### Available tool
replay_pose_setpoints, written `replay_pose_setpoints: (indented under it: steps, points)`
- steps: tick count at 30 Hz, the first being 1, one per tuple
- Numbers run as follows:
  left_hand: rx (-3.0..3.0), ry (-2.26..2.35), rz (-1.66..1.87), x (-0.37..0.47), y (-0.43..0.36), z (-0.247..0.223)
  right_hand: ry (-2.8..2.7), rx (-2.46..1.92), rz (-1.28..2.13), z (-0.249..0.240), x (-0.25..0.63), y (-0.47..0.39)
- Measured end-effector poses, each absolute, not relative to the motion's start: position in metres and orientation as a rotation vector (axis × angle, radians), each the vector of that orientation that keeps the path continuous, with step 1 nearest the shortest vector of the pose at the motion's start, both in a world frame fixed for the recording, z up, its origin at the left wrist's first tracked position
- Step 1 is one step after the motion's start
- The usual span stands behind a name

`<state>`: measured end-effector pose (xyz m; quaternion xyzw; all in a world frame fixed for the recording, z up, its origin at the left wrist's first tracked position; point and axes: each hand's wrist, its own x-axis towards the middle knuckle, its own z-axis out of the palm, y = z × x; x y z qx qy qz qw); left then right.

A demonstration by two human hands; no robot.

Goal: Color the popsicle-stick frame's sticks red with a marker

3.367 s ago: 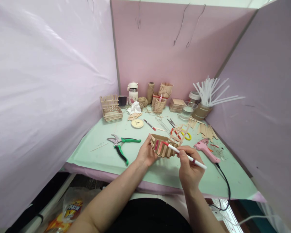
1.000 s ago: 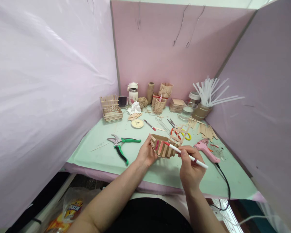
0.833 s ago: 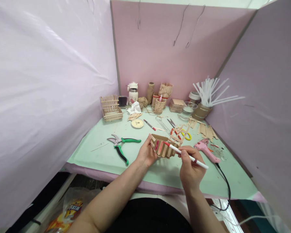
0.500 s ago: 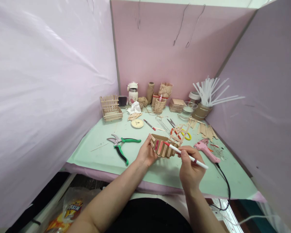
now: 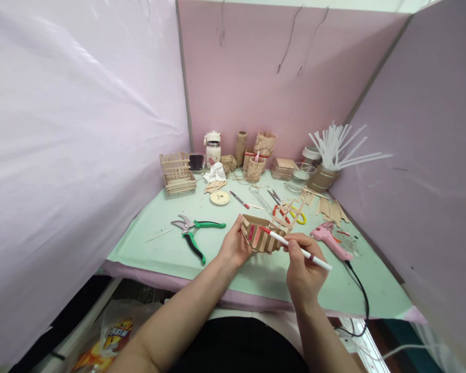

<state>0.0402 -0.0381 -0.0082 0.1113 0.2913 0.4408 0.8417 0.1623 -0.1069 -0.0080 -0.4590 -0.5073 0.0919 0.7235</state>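
We hold the small brown basket of cardboard and pale wooden slats, some slats coloured red or pink, above the near part of the pale green counter. Our left hand cups its left end, thumb up at the rim, forearm slanting in from lower left. Our right hand pinches the slim white marker with a red tip between thumb and curled fingers, like a pen, the tip against the slatted side. Left of us lie green-and-black-handled metal pruning shears; to the right, a pink plastic glue gun.
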Motion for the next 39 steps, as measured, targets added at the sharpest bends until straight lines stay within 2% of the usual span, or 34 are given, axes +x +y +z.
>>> replay_pose_setpoints:
  steps: [39]
  points:
    - [0.27, 0.578, 0.917, 0.0387, -0.0365, -0.0121, -1.089, -1.038, 0.213, -0.0113, 0.1649, -0.1072]
